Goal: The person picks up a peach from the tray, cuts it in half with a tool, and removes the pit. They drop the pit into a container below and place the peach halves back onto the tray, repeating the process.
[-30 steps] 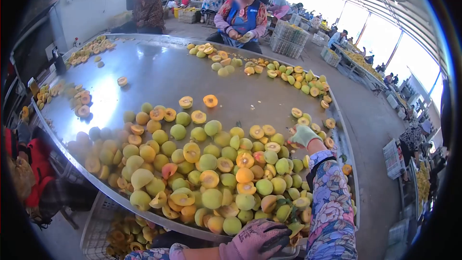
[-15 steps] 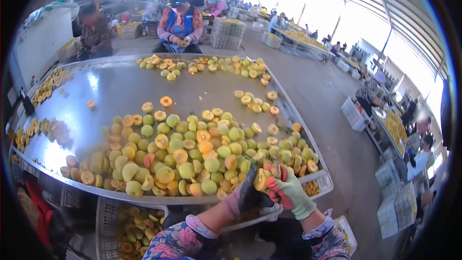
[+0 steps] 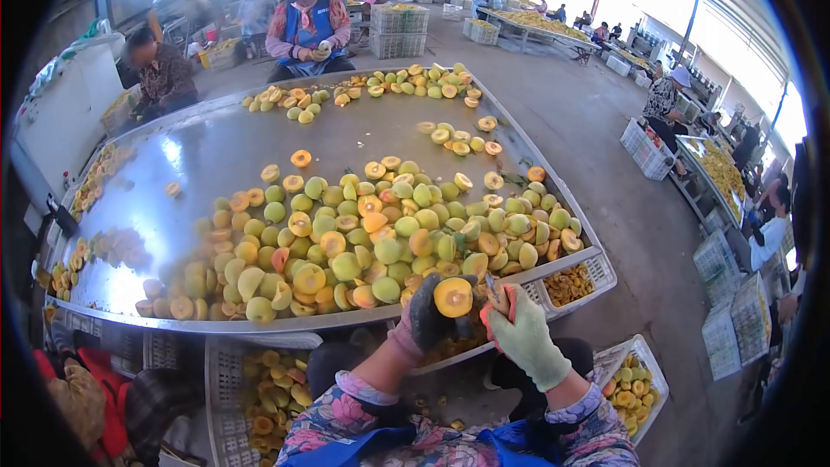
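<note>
At the near edge of the metal table [image 3: 233,143], my left hand [image 3: 425,316], in a dark glove, holds a halved yellow fruit [image 3: 454,297] with its cut face showing. My right hand [image 3: 523,337], in a pale green and red glove, is closed around a small tool [image 3: 495,292] with a brownish handle and a thin tip. The tool is just right of the fruit, apart from it. Behind both hands lies a large pile of green and yellow fruit [image 3: 346,265], some whole, some halved.
Below the table edge are a crate of fruit halves [image 3: 220,380], a small basket of brown pieces [image 3: 596,266] and another fruit crate [image 3: 659,374]. A person [image 3: 309,26] sits across the table, another [image 3: 160,73] at the left, and part of a person [image 3: 86,398] at lower left.
The view has shifted. My hands have moved apart; the fruit's cut face now shows in my left hand, and the tool in my right hand has come into clearer view.
</note>
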A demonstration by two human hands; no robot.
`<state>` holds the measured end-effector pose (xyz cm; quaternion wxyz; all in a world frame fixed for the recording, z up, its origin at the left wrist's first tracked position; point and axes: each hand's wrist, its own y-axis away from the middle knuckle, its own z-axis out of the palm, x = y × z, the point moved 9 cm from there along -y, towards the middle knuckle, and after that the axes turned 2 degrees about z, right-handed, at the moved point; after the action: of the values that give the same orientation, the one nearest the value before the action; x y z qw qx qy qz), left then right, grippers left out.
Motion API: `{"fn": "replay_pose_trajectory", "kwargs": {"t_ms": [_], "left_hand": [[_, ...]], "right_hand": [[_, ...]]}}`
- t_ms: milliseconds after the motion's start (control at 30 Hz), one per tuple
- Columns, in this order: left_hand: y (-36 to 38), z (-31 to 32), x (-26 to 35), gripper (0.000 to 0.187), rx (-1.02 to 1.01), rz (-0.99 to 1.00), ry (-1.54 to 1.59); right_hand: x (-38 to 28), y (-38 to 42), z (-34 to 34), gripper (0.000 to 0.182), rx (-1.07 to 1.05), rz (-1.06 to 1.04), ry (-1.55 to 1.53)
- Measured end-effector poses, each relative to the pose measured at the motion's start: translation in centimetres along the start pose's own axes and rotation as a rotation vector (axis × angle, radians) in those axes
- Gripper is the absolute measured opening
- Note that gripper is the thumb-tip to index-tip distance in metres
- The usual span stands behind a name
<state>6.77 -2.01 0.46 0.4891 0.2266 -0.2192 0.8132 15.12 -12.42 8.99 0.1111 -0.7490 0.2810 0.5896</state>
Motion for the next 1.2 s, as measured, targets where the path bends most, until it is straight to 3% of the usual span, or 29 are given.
{"fn": "replay_pose_trajectory", "kwargs": {"t_ms": [33,67,133,167,200,267,400,467,600,667,967,1067,1200], "left_hand": [[0.4,0.6,2.0,0.048,-0.02,0.239,-0.328],[1.1,1.8,3.8,0.055,-0.04,0.477,-0.656],[0.8,1.9,4.8,0.06,-0.018,0.527,-0.833],[0.7,2.1,5.3,0.066,0.005,0.573,-1.01],[0.7,2.4,5.5,0.066,0.004,0.569,-1.008],[0.5,2.0,5.6,0.039,0.089,0.493,-0.882],[-0.4,-3.1,3.4,0.03,0.308,0.447,-0.79],[-1.5,-2.2,0.9,0.04,0.197,0.112,0.472],[-1.6,-1.3,1.7,0.034,0.099,0.193,0.502],[-0.7,-1.0,3.1,0.035,0.154,0.327,0.266],[-0.1,-2.5,3.5,0.03,0.177,0.38,0.012],[0.0,-2.8,3.0,0.027,0.187,0.37,0.253],[-0.3,-3.6,2.8,0.026,0.218,0.328,0.257]], "right_hand": [[-0.3,0.1,0.0,0.023,0.011,-0.048,0.213],[-0.7,0.3,0.4,0.023,0.01,-0.05,0.215],[-0.6,0.8,1.6,0.022,-0.033,0.026,0.396],[-0.4,0.7,1.8,0.023,0.032,-0.184,0.456],[-0.3,0.6,2.1,0.023,0.034,-0.179,0.456],[-0.7,0.7,2.5,0.025,0.105,-0.196,0.52],[-2.7,1.7,3.7,0.025,0.233,-0.397,0.609],[-1.9,1.4,4.7,0.027,0.206,-0.391,0.674],[-1.7,0.9,5.9,0.031,0.212,-0.402,0.74],[-2.1,1.0,6.2,0.031,0.249,-0.44,0.723],[-1.9,-0.1,7.8,0.026,0.135,-0.36,0.889],[-1.2,-0.5,8.1,0.027,0.089,-0.352,0.918],[-0.6,-1.2,8.3,0.028,0.041,-0.305,0.876]]}}
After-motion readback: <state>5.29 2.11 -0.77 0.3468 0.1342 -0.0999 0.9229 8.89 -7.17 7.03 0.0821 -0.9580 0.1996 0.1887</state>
